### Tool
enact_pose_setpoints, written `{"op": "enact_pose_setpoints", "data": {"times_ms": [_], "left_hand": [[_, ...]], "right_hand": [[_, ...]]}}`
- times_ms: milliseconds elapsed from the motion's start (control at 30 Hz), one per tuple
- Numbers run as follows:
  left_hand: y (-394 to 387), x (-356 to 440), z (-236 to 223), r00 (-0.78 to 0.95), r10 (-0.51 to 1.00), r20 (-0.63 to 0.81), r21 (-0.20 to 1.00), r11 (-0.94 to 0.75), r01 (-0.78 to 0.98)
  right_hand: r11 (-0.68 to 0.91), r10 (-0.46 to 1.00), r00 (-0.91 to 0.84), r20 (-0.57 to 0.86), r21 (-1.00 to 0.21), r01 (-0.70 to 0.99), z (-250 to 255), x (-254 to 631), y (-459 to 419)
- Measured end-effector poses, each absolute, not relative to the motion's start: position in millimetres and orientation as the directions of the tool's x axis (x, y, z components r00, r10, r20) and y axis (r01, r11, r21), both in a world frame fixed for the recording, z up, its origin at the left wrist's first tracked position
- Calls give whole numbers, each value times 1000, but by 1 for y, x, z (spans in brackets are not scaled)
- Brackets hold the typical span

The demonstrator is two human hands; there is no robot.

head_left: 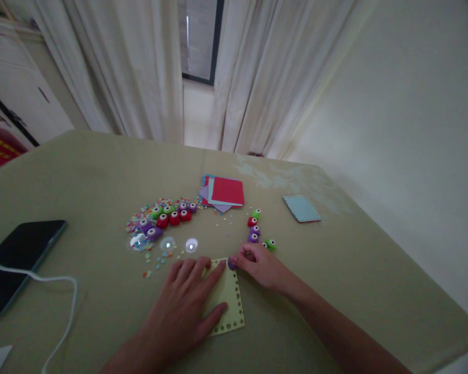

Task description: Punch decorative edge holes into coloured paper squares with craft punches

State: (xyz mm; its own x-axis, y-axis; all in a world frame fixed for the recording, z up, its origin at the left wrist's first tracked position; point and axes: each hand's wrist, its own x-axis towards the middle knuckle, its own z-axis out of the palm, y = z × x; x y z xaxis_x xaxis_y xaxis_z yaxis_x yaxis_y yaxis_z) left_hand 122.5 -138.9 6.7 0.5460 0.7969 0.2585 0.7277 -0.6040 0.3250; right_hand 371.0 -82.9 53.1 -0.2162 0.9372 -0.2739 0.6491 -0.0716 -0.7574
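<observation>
My left hand (191,291) lies with fingers spread on a pale yellow card (229,301), pressing it to the table. Small shapes are punched along the card's right and bottom borders. At the card's top right corner is a purple craft punch (231,264), partly hidden by fingers. My right hand (257,264) is closed on that punch, thumb and index finger together. Just beyond the right hand stand other craft punches with eye-like tops: purple ones (254,234), a red one (252,222) and green ones (271,243).
Farther left, several punches (174,218) stand by a heap of coloured paper bits (140,221). Clear round discs (191,245) lie in front. Behind are stacked coloured cards (228,191); a light blue card (301,209) lies right. A tablet (19,259) and white cable (58,279) are left.
</observation>
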Motion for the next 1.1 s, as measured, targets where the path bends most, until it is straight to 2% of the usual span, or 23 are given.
{"op": "enact_pose_setpoints", "data": {"times_ms": [300, 500, 700, 1100], "left_hand": [[-140, 124, 8, 544, 804, 241, 316, -595, 739], [-141, 124, 10, 542, 802, 251, 318, -597, 737], [-141, 125, 10, 533, 813, 233, 324, -582, 746], [-141, 124, 7, 540, 796, 274, 317, -605, 730]], "right_hand": [[-101, 916, -217, -338, -716, 691, 56, 368, -81], [-159, 906, -214, -366, -760, 630, 53, 372, -84], [-150, 910, -226, -348, -784, 602, 50, 372, -83], [-168, 886, -181, -426, -660, 733, 55, 367, -78]]}}
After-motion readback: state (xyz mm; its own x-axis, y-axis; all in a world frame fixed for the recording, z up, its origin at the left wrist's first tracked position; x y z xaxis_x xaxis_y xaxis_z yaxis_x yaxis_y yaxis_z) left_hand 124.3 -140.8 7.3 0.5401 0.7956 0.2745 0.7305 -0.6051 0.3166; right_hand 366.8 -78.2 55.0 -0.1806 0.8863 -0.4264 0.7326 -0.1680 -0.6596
